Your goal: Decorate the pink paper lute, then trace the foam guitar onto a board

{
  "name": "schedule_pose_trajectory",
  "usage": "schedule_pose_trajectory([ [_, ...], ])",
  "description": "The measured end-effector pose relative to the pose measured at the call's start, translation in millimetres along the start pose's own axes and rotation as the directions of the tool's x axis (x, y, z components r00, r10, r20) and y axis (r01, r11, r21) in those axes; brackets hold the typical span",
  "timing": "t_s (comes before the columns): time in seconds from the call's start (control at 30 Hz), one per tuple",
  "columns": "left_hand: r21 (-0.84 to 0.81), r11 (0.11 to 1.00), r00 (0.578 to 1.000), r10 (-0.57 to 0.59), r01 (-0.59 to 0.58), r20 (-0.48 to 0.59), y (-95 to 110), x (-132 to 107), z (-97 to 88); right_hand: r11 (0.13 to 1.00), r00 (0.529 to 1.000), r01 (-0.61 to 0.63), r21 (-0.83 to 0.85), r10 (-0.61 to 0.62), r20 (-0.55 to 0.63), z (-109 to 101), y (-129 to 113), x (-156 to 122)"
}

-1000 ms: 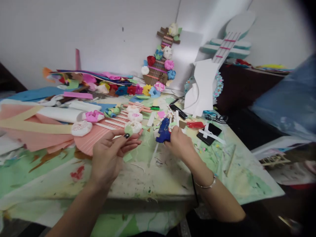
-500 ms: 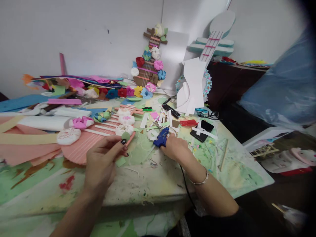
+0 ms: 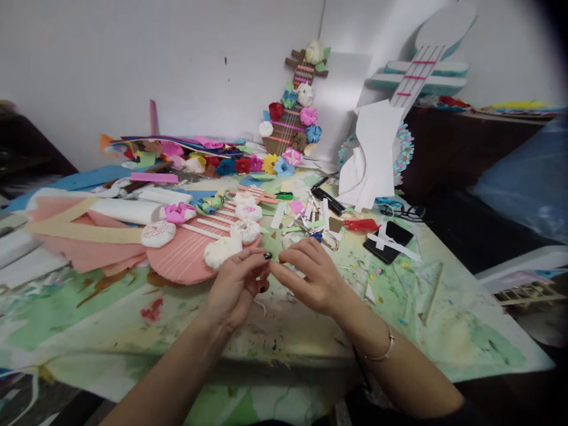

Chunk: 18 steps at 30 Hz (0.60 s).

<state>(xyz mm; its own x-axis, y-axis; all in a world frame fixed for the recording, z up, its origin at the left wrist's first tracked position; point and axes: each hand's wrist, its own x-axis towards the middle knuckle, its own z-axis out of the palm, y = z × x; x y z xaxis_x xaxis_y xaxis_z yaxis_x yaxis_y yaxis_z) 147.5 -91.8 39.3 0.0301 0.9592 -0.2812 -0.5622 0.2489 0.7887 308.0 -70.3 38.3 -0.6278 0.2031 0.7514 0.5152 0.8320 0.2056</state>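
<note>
My left hand and my right hand meet fingertip to fingertip over the paint-stained table. Both are pinched together on something too small to make out. Just left of my left fingers lies a pink guitar-shaped foam cut-out with white strips across it. Several white paper flowers sit on it, the nearest white flower touching distance from my left thumb. Behind my right hand lie scissors and a bit of blue.
A brown flower-covered guitar model and a white guitar model lean on the wall. Coloured foam sheets pile at the back left, white paper rolls in front of them. A black phone, glasses and scraps lie right.
My right hand has put down the blue glue gun and come left to meet my left hand. My left hand has closed from spread fingers into a pinch and moved right.
</note>
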Motion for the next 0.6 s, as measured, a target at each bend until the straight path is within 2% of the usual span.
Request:
schedule_pose_trajectory([
  [0.17, -0.040, 0.999, 0.999, -0.032, 0.033, 0.019, -5.1, -4.4, 3.4, 0.999, 0.997, 0.026, 0.033, -0.023, -0.072, 2.2, -3.4, -3.2],
  [0.3, -0.071, 0.996, 0.999, -0.046, 0.048, 0.019, -3.6, -8.3, 3.7, 0.996, 0.987, 0.075, 0.043, -0.067, -0.146, 4.1, 0.2, -5.0],
  [0.4, -0.067, 0.996, 0.997, -0.056, 0.059, 0.051, -1.1, -10.0, 5.3, 0.996, 0.976, 0.070, 0.061, -0.055, -0.212, 7.2, 2.1, -6.2],
  [0.5, 0.030, 0.991, 0.978, -0.135, 0.132, 0.156, -0.4, -15.3, 2.6, 0.988, 0.961, -0.050, 0.143, 0.087, -0.263, 7.0, 5.4, -6.5],
  [0.6, 0.202, 0.965, 0.953, -0.209, 0.166, 0.218, -2.5, -29.3, -16.4, 0.917, 0.889, -0.272, 0.293, 0.356, -0.289, 3.6, 12.3, -4.9],
])
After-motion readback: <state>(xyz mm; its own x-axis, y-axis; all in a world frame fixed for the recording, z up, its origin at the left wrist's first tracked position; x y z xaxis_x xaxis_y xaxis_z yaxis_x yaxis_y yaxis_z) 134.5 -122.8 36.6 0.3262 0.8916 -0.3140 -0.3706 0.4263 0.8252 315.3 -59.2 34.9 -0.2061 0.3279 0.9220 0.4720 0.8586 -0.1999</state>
